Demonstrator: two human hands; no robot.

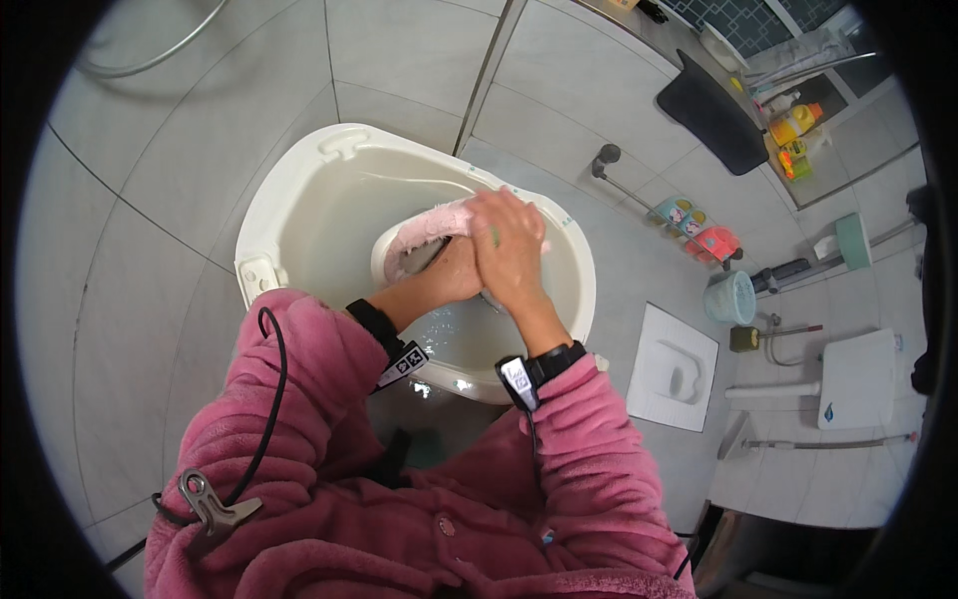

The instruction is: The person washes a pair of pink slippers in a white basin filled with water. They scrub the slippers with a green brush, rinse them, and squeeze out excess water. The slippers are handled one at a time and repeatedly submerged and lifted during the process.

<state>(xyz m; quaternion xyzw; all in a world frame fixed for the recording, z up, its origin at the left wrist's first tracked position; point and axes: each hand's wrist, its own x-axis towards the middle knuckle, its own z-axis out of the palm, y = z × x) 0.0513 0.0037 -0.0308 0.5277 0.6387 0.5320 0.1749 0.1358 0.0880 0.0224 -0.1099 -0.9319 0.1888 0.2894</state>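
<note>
Water in white basin; both hands' fingers clasp pink slipper in it

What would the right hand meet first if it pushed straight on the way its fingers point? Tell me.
The right hand points up the picture over the pink slipper it grips. Past the fingers, the first thing in line looks like the far wall of the white basin, though depth is unclear.

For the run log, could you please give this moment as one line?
left hand inside pink shoe | right hand scrubbing it | over white basin of water
</note>
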